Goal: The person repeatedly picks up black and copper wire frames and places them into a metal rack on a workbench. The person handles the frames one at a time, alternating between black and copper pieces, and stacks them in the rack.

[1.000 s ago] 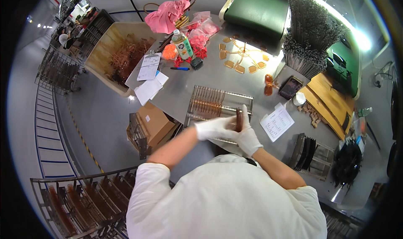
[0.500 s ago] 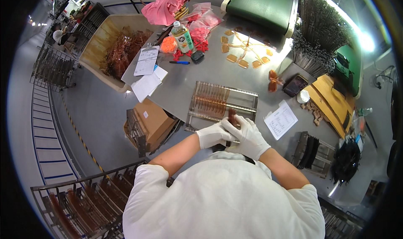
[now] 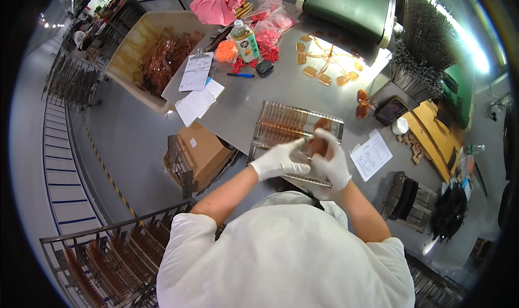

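In front of me a metal rack (image 3: 260, 140) lies on the grey table, holding a row of thin brown see-through pieces (image 3: 280, 125) on its left side. My right hand (image 3: 334, 164), in a white glove, is closed around a brown see-through piece (image 3: 323, 125) over the rack's right part. Blur and fingers hide its exact shape. My left hand (image 3: 282, 161), also gloved, is beside it over the rack's near edge, thumb and fingers apart. Whether its fingertips touch the piece I cannot tell.
Amber-lensed eyewear parts (image 3: 324, 80) lie farther back, near brown sunglasses (image 3: 363, 103) and a phone (image 3: 391, 110). A bottle (image 3: 246, 42) stands back left. Written paper (image 3: 371, 155) lies right of the rack; another rack (image 3: 406, 200) holds black pieces. A cardboard box (image 3: 201, 151) is left.
My hands, together near the rack's front edge before, have come apart and moved slightly right and forward. The brown piece now shows higher above the right fingers. The whole view has shifted a little.
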`<move>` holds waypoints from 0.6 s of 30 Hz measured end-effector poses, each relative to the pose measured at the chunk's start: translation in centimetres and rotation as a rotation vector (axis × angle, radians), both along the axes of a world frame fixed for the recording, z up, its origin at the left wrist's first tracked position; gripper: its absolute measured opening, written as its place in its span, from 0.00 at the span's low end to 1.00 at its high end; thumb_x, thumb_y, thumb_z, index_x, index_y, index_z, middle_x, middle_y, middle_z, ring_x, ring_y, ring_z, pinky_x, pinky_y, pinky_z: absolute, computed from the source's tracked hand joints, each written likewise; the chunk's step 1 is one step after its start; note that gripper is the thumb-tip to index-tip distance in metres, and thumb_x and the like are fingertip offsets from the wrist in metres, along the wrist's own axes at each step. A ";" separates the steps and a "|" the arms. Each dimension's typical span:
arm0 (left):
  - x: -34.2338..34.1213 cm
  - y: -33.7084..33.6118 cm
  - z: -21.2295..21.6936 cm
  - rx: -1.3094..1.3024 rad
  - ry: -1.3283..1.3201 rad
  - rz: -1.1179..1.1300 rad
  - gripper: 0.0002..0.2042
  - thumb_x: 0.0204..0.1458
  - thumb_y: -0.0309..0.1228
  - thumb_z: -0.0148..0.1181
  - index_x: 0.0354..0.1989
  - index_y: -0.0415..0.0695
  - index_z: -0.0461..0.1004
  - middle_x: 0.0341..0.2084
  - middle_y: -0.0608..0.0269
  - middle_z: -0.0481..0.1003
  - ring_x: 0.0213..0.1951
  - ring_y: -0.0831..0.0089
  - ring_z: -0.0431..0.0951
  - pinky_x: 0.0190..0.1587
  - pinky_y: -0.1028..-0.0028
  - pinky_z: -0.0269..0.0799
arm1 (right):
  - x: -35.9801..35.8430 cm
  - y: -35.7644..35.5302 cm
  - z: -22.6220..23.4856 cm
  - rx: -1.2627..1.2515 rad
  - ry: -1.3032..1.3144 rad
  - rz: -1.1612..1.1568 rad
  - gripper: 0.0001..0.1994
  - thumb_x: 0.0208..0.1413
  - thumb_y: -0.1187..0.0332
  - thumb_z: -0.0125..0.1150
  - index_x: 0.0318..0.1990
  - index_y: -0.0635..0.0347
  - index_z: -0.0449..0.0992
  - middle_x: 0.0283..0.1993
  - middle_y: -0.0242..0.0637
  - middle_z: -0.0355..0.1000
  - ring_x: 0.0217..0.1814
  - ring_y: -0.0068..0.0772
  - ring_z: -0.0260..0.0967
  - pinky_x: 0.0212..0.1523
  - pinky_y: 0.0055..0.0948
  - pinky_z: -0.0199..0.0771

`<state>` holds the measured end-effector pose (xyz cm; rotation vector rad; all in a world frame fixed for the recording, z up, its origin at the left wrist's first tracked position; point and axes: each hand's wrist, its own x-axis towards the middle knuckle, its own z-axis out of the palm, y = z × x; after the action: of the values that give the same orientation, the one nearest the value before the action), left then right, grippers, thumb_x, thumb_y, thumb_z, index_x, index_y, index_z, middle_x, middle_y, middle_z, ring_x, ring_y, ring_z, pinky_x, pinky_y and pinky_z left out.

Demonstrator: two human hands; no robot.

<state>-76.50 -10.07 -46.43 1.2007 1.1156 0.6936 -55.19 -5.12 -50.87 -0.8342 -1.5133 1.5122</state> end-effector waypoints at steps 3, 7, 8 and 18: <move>-2.7 2.0 -3.3 0.346 0.505 0.273 0.28 0.52 0.39 0.73 0.61 0.43 0.76 0.48 0.56 0.82 0.50 0.63 0.83 0.57 0.65 0.77 | 0.1 3.8 -3.3 -0.222 -0.033 0.001 0.31 0.54 0.71 0.72 0.65 0.54 0.69 0.57 0.36 0.75 0.59 0.28 0.73 0.62 0.31 0.74; -6.8 5.8 -5.8 0.854 0.964 0.053 0.27 0.60 0.42 0.64 0.66 0.46 0.70 0.64 0.53 0.72 0.67 0.52 0.69 0.71 0.54 0.61 | -1.5 4.5 -6.9 0.094 -0.302 0.047 0.29 0.50 0.67 0.75 0.61 0.50 0.72 0.52 0.38 0.78 0.58 0.34 0.76 0.69 0.42 0.68; -7.3 6.5 -6.4 0.863 0.994 -0.002 0.28 0.61 0.43 0.62 0.67 0.45 0.69 0.66 0.52 0.70 0.69 0.51 0.67 0.71 0.54 0.60 | -2.0 4.6 -6.4 0.235 -0.387 0.069 0.30 0.48 0.66 0.75 0.61 0.49 0.73 0.53 0.38 0.78 0.58 0.37 0.75 0.71 0.45 0.65; -7.7 8.2 -7.1 0.784 1.068 -0.254 0.35 0.62 0.51 0.59 0.71 0.39 0.63 0.72 0.46 0.61 0.73 0.48 0.60 0.74 0.55 0.55 | -1.3 5.5 -3.9 0.680 -0.795 0.206 0.34 0.42 0.55 0.77 0.60 0.43 0.73 0.51 0.39 0.76 0.62 0.45 0.72 0.76 0.67 0.46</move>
<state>-84.18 -1.87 -53.54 2.5033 1.5415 0.2374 -56.48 0.36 -54.76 -0.9103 -2.5518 0.6729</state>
